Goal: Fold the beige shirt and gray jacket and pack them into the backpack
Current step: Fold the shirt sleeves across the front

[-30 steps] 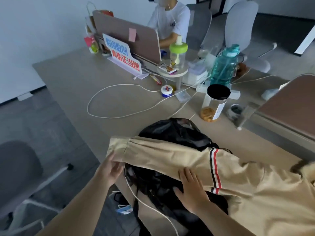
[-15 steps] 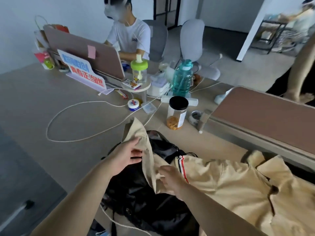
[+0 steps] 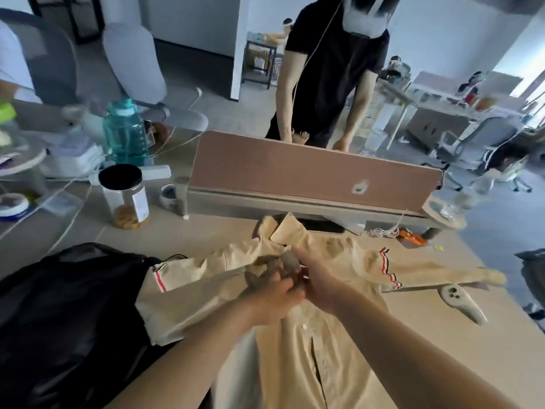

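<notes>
- Both hands, earlier at the sleeve over the backpack [image 3: 65, 305], now meet on the beige shirt [image 3: 289, 364] below its collar.
- Beige shirt: spread on the surface [image 3: 413, 335], one sleeve draped onto the backpack.
- Left hand [image 3: 274, 293]: grip clamped on bunched shirt cloth.
- Right hand [image 3: 321, 278]: against the left; grip blurred, cannot tell.
- Jar [image 3: 125, 196], brown divider [image 3: 309, 169]: beyond.
</notes>
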### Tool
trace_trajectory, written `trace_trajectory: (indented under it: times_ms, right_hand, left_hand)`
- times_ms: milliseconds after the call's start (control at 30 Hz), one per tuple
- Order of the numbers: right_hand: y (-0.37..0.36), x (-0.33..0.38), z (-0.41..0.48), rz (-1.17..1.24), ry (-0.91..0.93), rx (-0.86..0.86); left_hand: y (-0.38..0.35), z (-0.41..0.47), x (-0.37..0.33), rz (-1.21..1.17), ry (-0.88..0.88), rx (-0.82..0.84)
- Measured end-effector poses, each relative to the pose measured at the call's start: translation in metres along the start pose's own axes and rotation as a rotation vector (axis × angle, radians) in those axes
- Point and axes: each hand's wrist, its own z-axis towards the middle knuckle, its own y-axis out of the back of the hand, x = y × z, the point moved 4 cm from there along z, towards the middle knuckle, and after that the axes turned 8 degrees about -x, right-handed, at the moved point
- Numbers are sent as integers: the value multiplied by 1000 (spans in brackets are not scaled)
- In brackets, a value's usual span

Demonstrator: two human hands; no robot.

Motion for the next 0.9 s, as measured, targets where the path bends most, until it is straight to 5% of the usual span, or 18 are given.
trace_trajectory:
  times_ms: [133,267,400,533,700,767,900]
  right_hand:
    - [40,-8,21,-136,-11,-86]
    - [61,-26,51,-17,-114,-118]
    - [97,-15,91,118,-136,-62]
    - [167,17,129,303,-48,-39]
    - [273,-22,183,101,-200,-408]
    - [288,-48,189,-10,-310,-483]
    - [290,-63,185,-153,-324,-589]
  left_hand:
    - [-11,9,-33,-128,7,98]
    - [-9,23,-36,-539,128,77]
    - [-12,53,-37,-987,322,-149]
    - [-13,82,-31,-831,402,-578]
    - [-33,83,20,-446,542,-880]
    - [-44,79,47,-381,638,-924]
    - [-63,73,72,-218,835,-761]
